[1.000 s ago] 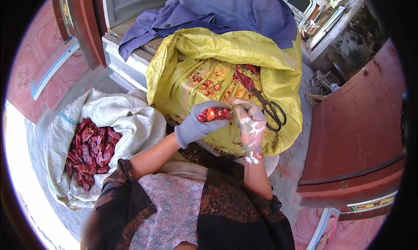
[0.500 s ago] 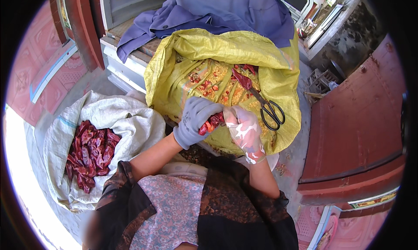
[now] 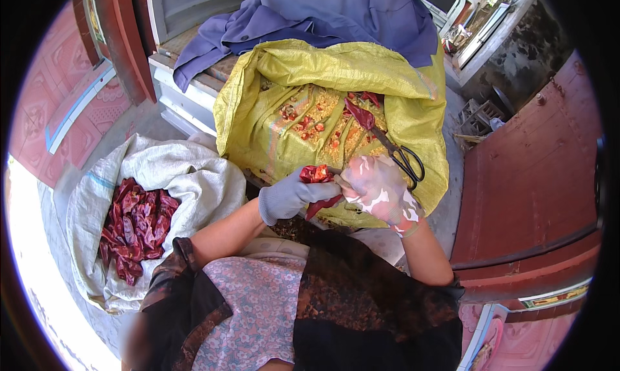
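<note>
My left hand [image 3: 287,198], in a grey knit glove, is closed around a dried red chili pepper [image 3: 316,173]. The pepper's upper end looks torn or cut open, with orange-red inside showing, and dark red skin hangs below my fingers. My right hand [image 3: 376,189], in a pink and white camouflage glove, is closed at the pepper's right side. Something small and dark shows at its fingertips, too little to name. Black-handled scissors [image 3: 409,167] lie on the yellow sack [image 3: 242,129] just beyond my right hand, blades toward a dark red pepper [image 3: 359,114].
Yellow seeds and red bits [image 3: 323,116] are scattered in the yellow sack. A white woven sack [image 3: 84,209] of dried red peppers [image 3: 137,226] stands at the left. A purple-blue cloth [image 3: 323,12] drapes behind. To the right is a dark red metal panel [image 3: 526,184].
My right hand has moved right and slightly down, now beside the scissors' handles. My left hand has turned and lowered, bringing the pepper's open end up into view.
</note>
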Tool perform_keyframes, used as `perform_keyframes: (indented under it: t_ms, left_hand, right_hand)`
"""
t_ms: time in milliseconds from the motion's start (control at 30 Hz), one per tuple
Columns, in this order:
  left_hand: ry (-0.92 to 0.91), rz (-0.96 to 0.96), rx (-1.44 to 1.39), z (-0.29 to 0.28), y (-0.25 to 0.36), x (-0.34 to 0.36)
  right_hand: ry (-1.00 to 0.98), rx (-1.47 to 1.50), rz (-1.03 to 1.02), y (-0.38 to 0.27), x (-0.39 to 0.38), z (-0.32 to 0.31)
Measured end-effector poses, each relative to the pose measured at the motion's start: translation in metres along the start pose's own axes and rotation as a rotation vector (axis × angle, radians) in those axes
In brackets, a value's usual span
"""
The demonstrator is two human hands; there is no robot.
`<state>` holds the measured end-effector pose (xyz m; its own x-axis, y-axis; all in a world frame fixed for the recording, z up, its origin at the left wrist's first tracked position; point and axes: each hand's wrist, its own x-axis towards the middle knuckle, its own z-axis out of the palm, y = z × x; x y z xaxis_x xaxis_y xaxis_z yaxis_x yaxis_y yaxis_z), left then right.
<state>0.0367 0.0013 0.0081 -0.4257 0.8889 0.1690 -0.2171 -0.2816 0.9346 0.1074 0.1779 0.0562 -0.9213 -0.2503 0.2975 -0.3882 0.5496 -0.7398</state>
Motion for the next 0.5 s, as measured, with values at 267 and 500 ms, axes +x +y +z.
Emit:
perform_keyframes:
  t_ms: [267,500]
  left_hand:
    - [0.110,0.246,0.511,0.001,0.000,0.000]
    - [0.224,0.323,0.593,0.001,-0.013,-0.003]
  right_hand:
    - [0.163,-0.249,0.052,0.004,-0.009,0.009]
    - [0.448,0.663,0.367,0.010,-0.014,0.045]
